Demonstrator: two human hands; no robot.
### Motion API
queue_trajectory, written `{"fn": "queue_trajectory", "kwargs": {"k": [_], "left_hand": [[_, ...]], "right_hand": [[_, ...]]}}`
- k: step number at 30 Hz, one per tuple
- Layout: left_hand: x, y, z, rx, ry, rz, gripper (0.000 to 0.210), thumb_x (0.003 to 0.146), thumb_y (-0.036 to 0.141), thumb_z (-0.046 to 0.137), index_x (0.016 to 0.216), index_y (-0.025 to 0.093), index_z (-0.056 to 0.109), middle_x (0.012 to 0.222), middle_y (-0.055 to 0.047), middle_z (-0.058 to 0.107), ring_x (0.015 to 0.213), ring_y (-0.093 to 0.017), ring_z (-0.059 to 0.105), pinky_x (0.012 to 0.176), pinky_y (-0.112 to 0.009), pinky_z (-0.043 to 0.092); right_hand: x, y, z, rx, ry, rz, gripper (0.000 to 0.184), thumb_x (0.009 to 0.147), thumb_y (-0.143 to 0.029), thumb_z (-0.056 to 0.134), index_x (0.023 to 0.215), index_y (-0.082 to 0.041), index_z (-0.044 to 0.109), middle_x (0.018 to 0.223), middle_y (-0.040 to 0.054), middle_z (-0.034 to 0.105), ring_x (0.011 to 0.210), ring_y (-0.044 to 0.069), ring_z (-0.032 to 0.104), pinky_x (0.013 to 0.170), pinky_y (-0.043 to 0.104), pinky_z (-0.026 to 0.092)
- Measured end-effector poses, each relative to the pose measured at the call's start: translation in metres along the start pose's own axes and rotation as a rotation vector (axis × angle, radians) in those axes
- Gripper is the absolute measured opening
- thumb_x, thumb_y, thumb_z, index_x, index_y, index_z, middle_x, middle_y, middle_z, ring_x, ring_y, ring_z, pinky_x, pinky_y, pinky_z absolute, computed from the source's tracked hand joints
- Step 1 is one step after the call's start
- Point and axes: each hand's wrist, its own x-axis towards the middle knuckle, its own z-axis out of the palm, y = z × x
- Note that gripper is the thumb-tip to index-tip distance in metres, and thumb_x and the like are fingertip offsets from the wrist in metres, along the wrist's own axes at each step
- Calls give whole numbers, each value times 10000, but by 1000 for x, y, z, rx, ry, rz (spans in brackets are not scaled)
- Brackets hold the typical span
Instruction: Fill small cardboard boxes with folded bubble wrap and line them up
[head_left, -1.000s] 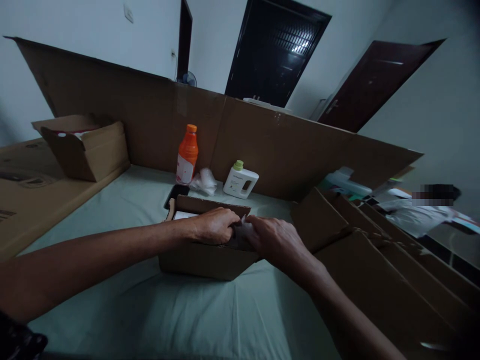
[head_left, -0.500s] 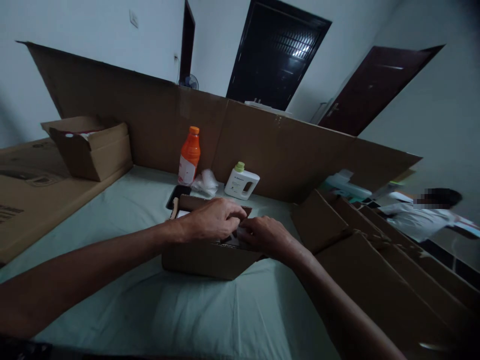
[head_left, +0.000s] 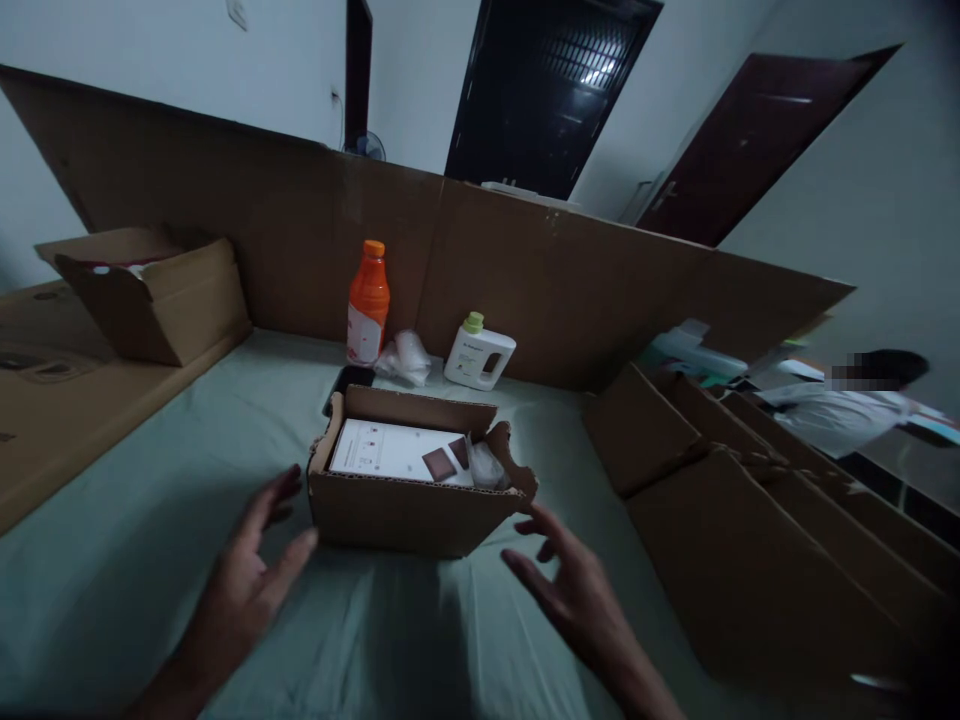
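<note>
An open cardboard box [head_left: 397, 515] stands on the pale green sheet in front of me. Inside it lies a white printed carton [head_left: 390, 450] with brown squares on its top, and clear plastic wrap [head_left: 487, 466] is tucked in at the right end. My left hand [head_left: 251, 570] is open at the box's left side, thumb and fingers apart. Beyond the right front corner, my right hand [head_left: 559, 570] is also open, holding nothing. Whether any fingertip touches the cardboard, I cannot tell.
Behind the box stand an orange bottle [head_left: 368, 305], a crumpled plastic bundle [head_left: 409, 358], a white jug [head_left: 480, 355] and a dark phone-like slab [head_left: 351, 380]. Another carton [head_left: 172, 310] is at left. Cardboard flaps [head_left: 750, 540] rise at right, with a person [head_left: 840, 410] beyond.
Both hands have come out of the box and spread to either side of it, fingers opened. The white carton and plastic wrap inside are now uncovered. The view has shifted slightly.
</note>
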Motion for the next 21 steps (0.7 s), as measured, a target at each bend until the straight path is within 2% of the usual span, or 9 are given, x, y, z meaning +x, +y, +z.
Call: {"fn": "queue_trajectory", "kwargs": {"k": [3, 5, 7, 9, 11, 16, 18, 21], "left_hand": [[-6, -23, 28, -102, -122, -45, 559, 906, 451, 568, 1401, 221, 444, 1383, -127, 596, 1283, -293, 577, 1073, -431, 485], [0, -26, 36, -125, -122, -98, 542, 896, 488, 561, 1358, 216, 478, 1342, -114, 631, 1271, -294, 590, 1082, -415, 477], [11, -24, 36, -100, -93, -168, 548, 878, 529, 560, 1328, 223, 501, 1308, -102, 657, 1233, -306, 617, 1054, -415, 498], [24, -19, 38, -78, -96, -189, 569, 863, 547, 566, 1325, 222, 503, 1284, -105, 669, 1199, -315, 635, 1021, -422, 515], [33, -13, 46, -90, -132, -151, 590, 855, 543, 573, 1333, 206, 497, 1248, -114, 682, 1166, -313, 650, 985, -413, 530], [31, -1, 101, -236, -235, -31, 583, 829, 494, 588, 1313, 174, 528, 1170, -114, 711, 1059, -286, 690, 897, -384, 558], [27, 4, 123, -276, -316, -5, 556, 840, 461, 580, 1318, 181, 532, 1203, -113, 699, 1076, -280, 682, 911, -390, 552], [24, 10, 144, -275, -428, 11, 547, 856, 435, 567, 1339, 184, 521, 1262, -117, 673, 1147, -283, 649, 970, -408, 522]], "right_hand": [[1, -5, 41, 112, -3, -34, 448, 892, -391, 554, 1285, -179, 530, 1200, 139, 675, 944, 240, 670, 799, 343, 565], [9, -16, 58, 177, 19, -40, 401, 913, -341, 515, 1274, -166, 534, 1210, 141, 668, 1011, 238, 657, 821, 323, 559], [20, -24, 63, 213, 33, -51, 376, 921, -284, 500, 1275, -162, 539, 1204, 125, 673, 1031, 221, 649, 832, 295, 551], [29, -25, 60, 210, 50, -57, 391, 916, -250, 511, 1298, -171, 535, 1220, 106, 671, 1028, 209, 644, 838, 285, 542], [32, -17, 51, 200, 108, -38, 411, 907, -245, 517, 1313, -180, 532, 1207, 96, 676, 1001, 207, 642, 829, 292, 538], [5, 32, 26, 154, 292, 29, 342, 891, -340, 517, 1170, -160, 596, 960, 82, 701, 765, 192, 634, 680, 282, 521], [-12, 53, 20, 95, 342, 72, 302, 890, -377, 533, 1085, -160, 609, 849, 62, 682, 671, 176, 600, 617, 271, 495], [-35, 73, 20, 55, 405, 118, 239, 894, -393, 550, 966, -170, 598, 743, 37, 639, 633, 172, 574, 580, 263, 473]]}}
